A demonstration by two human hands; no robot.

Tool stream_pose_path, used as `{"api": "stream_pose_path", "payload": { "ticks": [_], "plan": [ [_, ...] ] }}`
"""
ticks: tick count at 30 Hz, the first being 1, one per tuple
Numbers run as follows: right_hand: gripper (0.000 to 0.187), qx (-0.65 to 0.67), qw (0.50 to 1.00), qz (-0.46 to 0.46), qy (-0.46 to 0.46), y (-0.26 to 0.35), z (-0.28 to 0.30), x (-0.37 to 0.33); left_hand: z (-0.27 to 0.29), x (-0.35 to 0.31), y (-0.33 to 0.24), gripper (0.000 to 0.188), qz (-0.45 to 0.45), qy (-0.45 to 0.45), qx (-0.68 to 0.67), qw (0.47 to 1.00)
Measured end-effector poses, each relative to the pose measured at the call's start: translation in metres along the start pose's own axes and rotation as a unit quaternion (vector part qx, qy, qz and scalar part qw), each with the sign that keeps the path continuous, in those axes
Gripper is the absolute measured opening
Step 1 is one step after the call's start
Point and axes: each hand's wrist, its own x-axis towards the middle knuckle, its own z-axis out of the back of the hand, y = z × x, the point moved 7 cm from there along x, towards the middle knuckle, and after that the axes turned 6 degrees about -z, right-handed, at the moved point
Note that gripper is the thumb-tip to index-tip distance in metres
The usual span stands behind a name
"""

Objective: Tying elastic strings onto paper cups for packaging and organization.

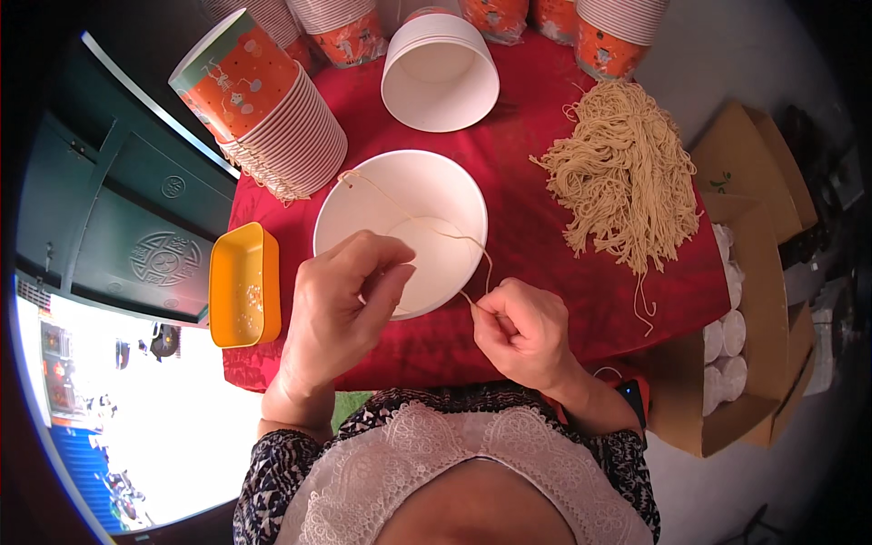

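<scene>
A white paper tub [338, 213] lies in front of me with its open mouth facing up. A thin beige cord [450, 234] runs from its far left rim across the mouth to my right hand. My right hand [522, 331], just off the tub's near right rim, is closed in a pinch on the cord. A short piece of cord also shows beside its fingertips. Over the tub's near left rim, my left hand [341, 295] has its thumb and fingers curled together. Whatever may be between those fingertips is too small or hidden to tell.
A tangled heap of beige cords [627, 173] lies on the red tablecloth [522, 163] at right. Nested orange-printed tubs [263, 109] stand at left, white tubs [440, 77] at the back. A yellow box [245, 245] holds small pale bits. A cardboard carton [758, 318] stands at right.
</scene>
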Motion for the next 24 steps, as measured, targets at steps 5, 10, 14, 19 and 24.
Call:
{"api": "stream_pose_path", "payload": {
  "ticks": [5,10,14,19,24],
  "plan": [
    [0.023,-0.026,0.999,-0.012,0.023,0.0,-0.004,0.002,-0.011,0.014,-0.005,0.031,-0.055,0.148,0.058,0.986],
    [0.017,0.008,1.0,-0.019,0.01,-0.002,-0.006,0.003,-0.02,0.018,-0.006,0.031,-0.127,0.199,0.068,0.969],
    [0.015,0.007,1.0,-0.017,0.012,-0.002,-0.006,0.001,-0.028,0.018,-0.005,0.029,-0.106,0.255,0.037,0.96],
    [0.015,0.0,1.0,-0.008,0.012,-0.001,-0.006,0.001,-0.035,0.022,-0.002,0.023,-0.119,0.263,0.027,0.957],
    [0.02,-0.006,1.0,-0.015,0.022,-0.001,-0.006,0.001,-0.042,0.027,0.001,0.015,-0.123,0.281,0.021,0.951]
  ]
}}
